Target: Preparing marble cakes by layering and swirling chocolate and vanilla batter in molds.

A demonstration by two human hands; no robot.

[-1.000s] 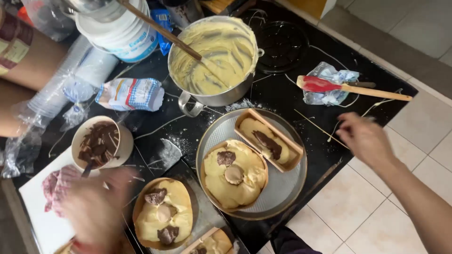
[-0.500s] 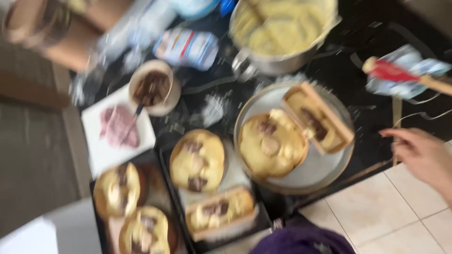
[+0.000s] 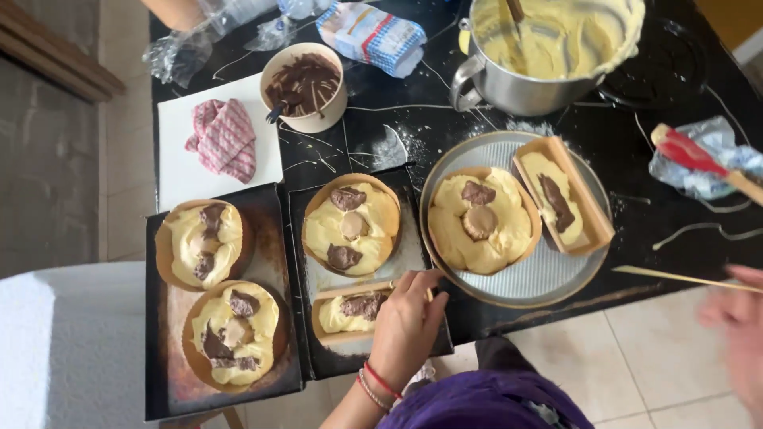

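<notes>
Left hand [image 3: 407,322] on rectangular mould [image 3: 354,311]

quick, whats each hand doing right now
Left hand: fingers curled on the small rectangular cake mould.
Right hand: blurred, holding a thin wooden skewer.

A black glossy worktop [image 3: 397,127] stands over a pale tiled floor [image 3: 636,381]. A white surface [image 3: 71,342] lies at lower left.
</notes>
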